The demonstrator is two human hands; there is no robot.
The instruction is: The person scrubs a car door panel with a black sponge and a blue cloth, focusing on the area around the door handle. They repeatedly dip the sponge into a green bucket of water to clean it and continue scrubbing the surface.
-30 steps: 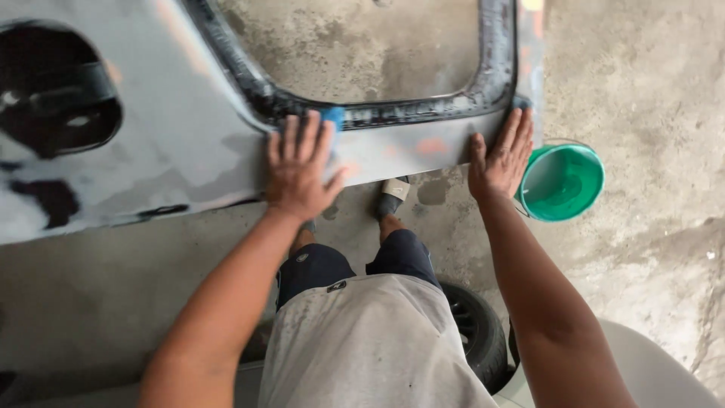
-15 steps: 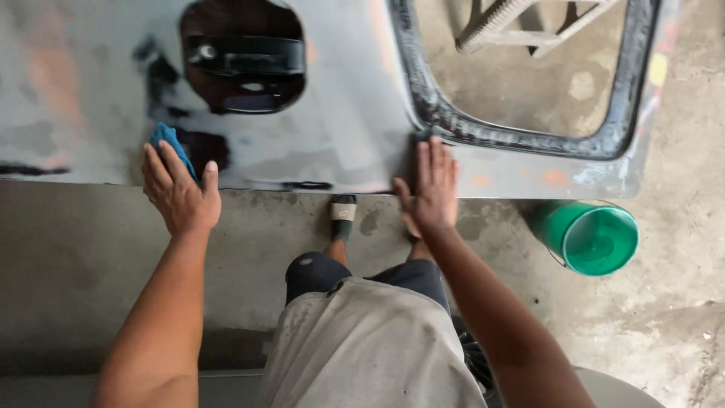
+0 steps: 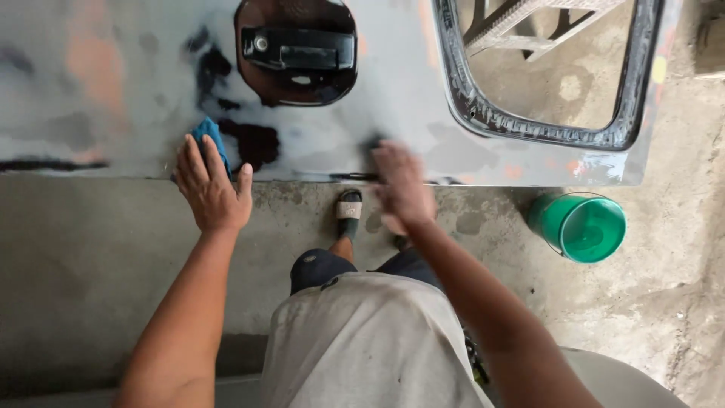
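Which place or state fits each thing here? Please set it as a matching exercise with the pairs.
Things:
1. blue pad
2. green bucket
3. right hand
4. door handle

Places or states:
A. on the concrete floor, right of the panel
B. in the dark round recess
C. under the left hand, on the grey panel
D. blurred, at the panel's lower edge

Pairs: 1-C, 2-A, 3-D, 4-B

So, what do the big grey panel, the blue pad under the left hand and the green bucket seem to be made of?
The grey panel looks like sheet metal with a dull, sanded coat; patches of dark and orange show through. The blue pad under the left hand seems a soft sponge or sanding block, mostly hidden. The green bucket looks like smooth, slightly glossy plastic.
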